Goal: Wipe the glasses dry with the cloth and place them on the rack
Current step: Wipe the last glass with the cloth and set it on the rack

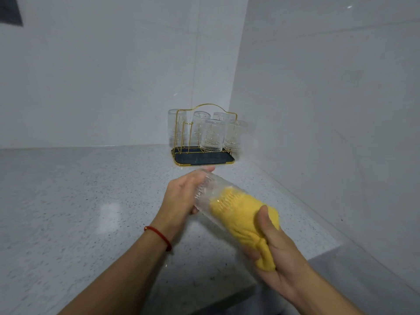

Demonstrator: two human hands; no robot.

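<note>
My left hand [181, 196] grips the base end of a clear ribbed glass [210, 189], which is tilted with its mouth towards me. A yellow cloth [247, 221] is stuffed into the glass's mouth, and my right hand [275, 251] is closed around the cloth's bunched outer end. Both hands hover above the grey speckled counter [79, 201]. In the corner behind stands a gold wire rack [204, 153] on a dark tray, with several clear glasses upside down on its prongs. One thin prong [188, 137] at the rack's front left is bare.
White tiled walls [318, 110] meet in the corner right behind the rack. The counter's front edge [295, 267] steps down at the lower right. A red string bracelet [159, 237] circles my left wrist.
</note>
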